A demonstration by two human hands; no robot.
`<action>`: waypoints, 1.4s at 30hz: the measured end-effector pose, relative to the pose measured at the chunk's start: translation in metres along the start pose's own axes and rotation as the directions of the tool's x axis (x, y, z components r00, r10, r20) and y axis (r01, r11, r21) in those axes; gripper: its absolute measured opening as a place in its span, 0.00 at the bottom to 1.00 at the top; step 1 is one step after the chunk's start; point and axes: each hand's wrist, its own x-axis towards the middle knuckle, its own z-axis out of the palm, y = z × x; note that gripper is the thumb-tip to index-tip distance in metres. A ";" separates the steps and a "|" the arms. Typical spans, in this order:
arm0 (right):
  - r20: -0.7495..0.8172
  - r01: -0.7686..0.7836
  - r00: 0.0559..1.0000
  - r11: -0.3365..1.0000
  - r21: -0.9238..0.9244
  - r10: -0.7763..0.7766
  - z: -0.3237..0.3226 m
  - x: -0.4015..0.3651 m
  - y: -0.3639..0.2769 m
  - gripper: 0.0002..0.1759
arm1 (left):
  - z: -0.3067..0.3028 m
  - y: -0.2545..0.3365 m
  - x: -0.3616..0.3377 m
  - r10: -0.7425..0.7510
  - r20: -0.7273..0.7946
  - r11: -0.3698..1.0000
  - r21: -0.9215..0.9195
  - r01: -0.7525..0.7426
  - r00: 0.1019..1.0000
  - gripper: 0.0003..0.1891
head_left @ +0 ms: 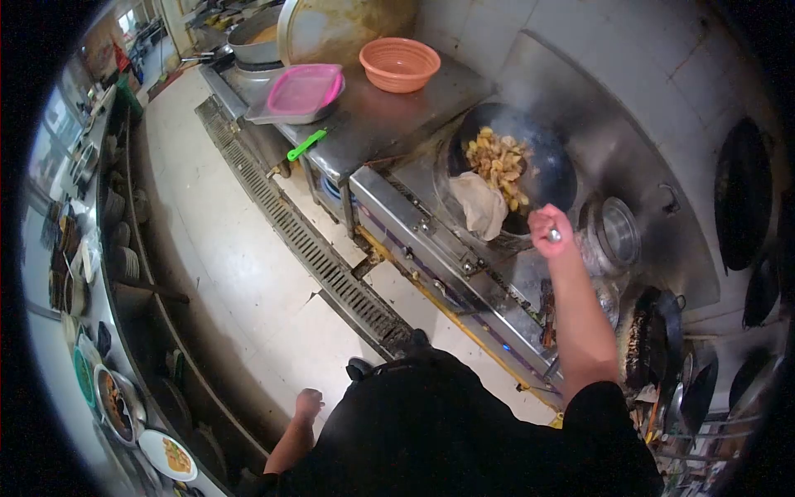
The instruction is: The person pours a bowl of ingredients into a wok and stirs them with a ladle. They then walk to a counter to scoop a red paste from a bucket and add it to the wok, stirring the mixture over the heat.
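Note:
My right hand (551, 230) is closed around the handle of a cooking utensil, whose round metal end (554, 236) shows at the fist. The utensil's head cannot be made out. Just beyond the hand is a dark wok (553, 157) on the stove, with browned, chunky food (497, 161) in it and haze above. A beige cloth (480, 203) is draped over the wok's near left rim. My left hand (309, 403) hangs low by my side over the floor, fingers curled, with nothing visible in it.
An orange basin (400, 65), a pink-lidded container (305, 89) and a green-handled tool (307, 145) are on the steel counter (364, 132). Metal pots (619, 232) stand right of the wok. A floor drain grate (290, 232) runs alongside. Left shelving holds a plate of food (168, 455).

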 end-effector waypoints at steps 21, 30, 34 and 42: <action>-0.170 0.096 0.976 0.971 -0.218 -0.134 0.003 -0.037 -0.011 0.05 | 0.003 -0.028 -0.022 0.058 -0.015 0.985 0.165 -0.055 0.998 0.08; -0.362 -0.184 0.636 0.321 -0.929 -0.681 0.001 -0.090 0.038 0.05 | -0.004 -0.050 0.025 -0.006 -0.038 0.885 -0.466 -0.013 0.999 0.07; -0.353 -0.006 0.852 0.668 -0.744 -0.387 -0.041 -0.018 0.024 0.03 | 0.009 -0.013 0.009 0.017 -0.062 0.965 -0.262 -0.033 0.998 0.06; -0.155 0.021 0.988 0.999 -0.039 -0.027 0.024 -0.030 0.009 0.08 | 0.008 -0.026 -0.011 -0.098 -0.172 0.995 -0.028 0.095 0.980 0.05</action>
